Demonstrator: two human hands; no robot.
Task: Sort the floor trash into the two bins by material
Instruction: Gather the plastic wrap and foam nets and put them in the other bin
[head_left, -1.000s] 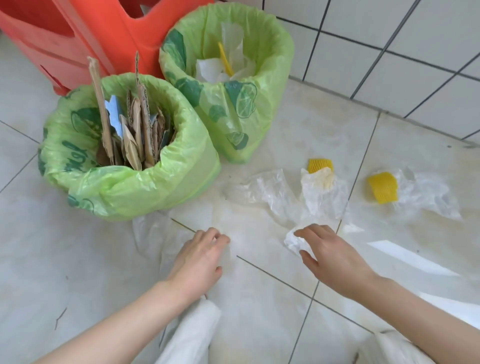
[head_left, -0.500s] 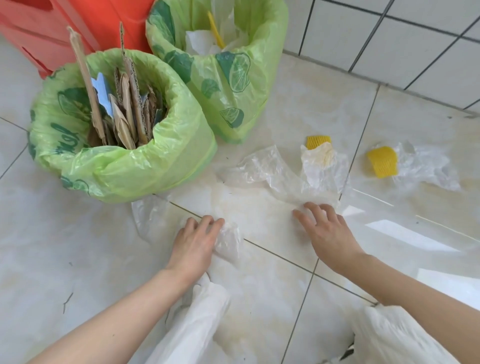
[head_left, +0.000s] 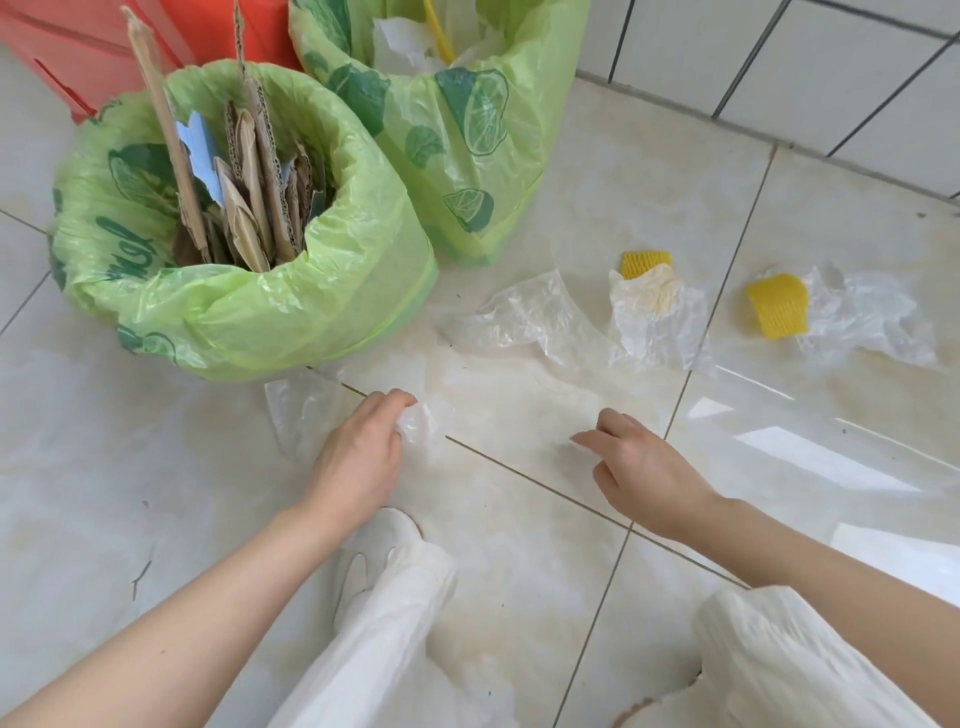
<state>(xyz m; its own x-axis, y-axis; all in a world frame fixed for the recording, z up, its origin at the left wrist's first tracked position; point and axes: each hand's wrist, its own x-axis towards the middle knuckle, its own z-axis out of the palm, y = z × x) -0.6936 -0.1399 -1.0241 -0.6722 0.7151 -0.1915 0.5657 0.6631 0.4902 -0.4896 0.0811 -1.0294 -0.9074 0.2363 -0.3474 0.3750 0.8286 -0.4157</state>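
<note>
Your left hand (head_left: 358, 457) pinches bunched edge of big clear plastic sheet (head_left: 498, 410) flat on floor; right hand (head_left: 644, 467) curled at other edge, prob. gripping, film too sheer to confirm. Gather inward, lift tog., then far green-lined bin w/ plastic (head_left: 457, 104).

Glossy, smooth cream floor tiles (head_left: 519, 597) reflect light. Crinkled clear plastic film (head_left: 535, 317) looks thin and shiny. Yellow foam netting (head_left: 777, 306) at three o'clock looks ribbed and matt. Thin green plastic bin liners (head_left: 291, 312) hold rough brown corrugated cardboard (head_left: 254, 171).
</note>
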